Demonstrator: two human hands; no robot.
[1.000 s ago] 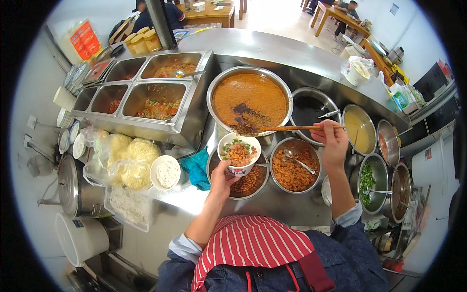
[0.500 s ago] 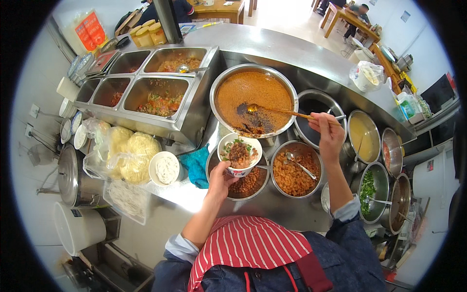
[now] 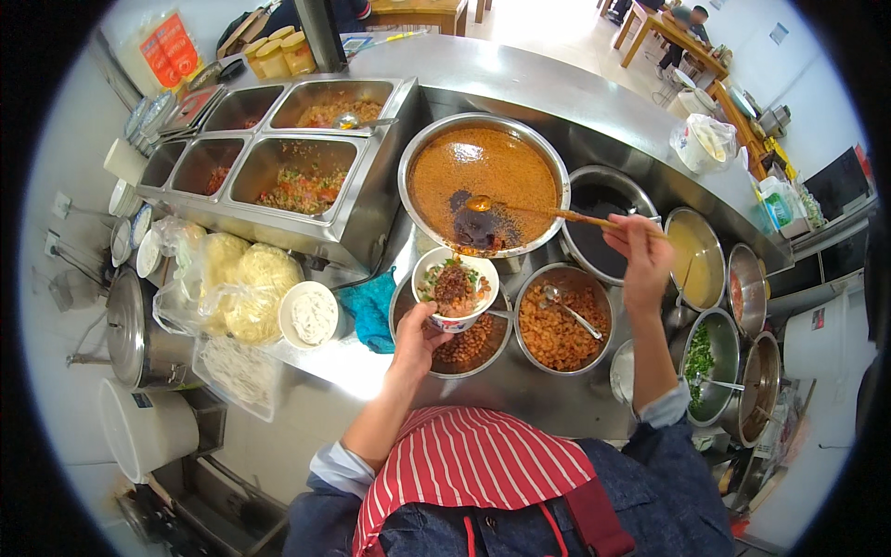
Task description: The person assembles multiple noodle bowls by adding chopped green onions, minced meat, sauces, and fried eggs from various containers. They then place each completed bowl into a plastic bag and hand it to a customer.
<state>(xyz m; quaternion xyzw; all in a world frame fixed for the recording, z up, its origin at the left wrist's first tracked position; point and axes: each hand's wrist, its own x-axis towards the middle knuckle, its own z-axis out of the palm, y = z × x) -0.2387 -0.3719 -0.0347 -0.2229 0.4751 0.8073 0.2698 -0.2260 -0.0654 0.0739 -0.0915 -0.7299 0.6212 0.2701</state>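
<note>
Gripping a white paper bowl (image 3: 455, 289) of noodles and toppings from below with the left hand (image 3: 417, 340), just above a metal bowl of brown beans (image 3: 469, 345). Pinching a long wooden-handled ladle (image 3: 546, 212) in the right hand (image 3: 639, 256), fingers closed round the handle, its scoop hovering over the big pan of orange-red broth (image 3: 484, 178). Sitting nearby: a bowl of minced topping (image 3: 563, 320), a blue cloth (image 3: 370, 309).

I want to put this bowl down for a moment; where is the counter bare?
Bare steel counter lies along the near edge, below the minced-meat bowl. A wider strip runs behind the big sauce basin. Between the bowls it is crowded.
</note>
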